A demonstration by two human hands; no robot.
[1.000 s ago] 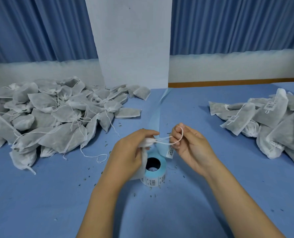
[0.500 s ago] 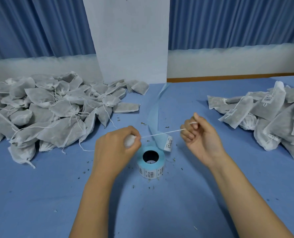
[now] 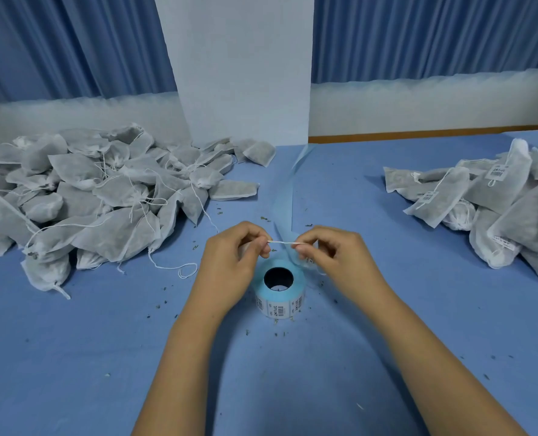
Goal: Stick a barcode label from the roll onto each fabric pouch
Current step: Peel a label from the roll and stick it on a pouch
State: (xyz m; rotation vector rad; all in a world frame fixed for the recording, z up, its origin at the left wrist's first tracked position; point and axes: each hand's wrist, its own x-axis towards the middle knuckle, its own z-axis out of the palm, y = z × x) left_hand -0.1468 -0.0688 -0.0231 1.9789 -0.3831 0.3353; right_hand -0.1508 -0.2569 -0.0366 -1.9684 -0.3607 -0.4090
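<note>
My left hand (image 3: 233,259) and my right hand (image 3: 333,256) hover just above the blue label roll (image 3: 279,292), which stands on the blue table. Between their fingertips runs a short white drawstring (image 3: 282,242), pinched at both ends. The pouch it belongs to is mostly hidden inside my left hand. A strip of blue backing paper (image 3: 285,199) trails from the roll toward the back. A heap of unlabelled grey pouches (image 3: 97,190) lies at the left. Pouches with barcode labels (image 3: 488,202) are piled at the right.
A white board (image 3: 239,67) stands upright at the table's back, with blue curtains behind it. Small dark crumbs are scattered on the blue table (image 3: 72,357) around the roll. A loose drawstring loop (image 3: 186,269) lies left of my left hand.
My hands came back together over the roll, so the stretched drawstring between them is now short. The view has shifted slightly downward.
</note>
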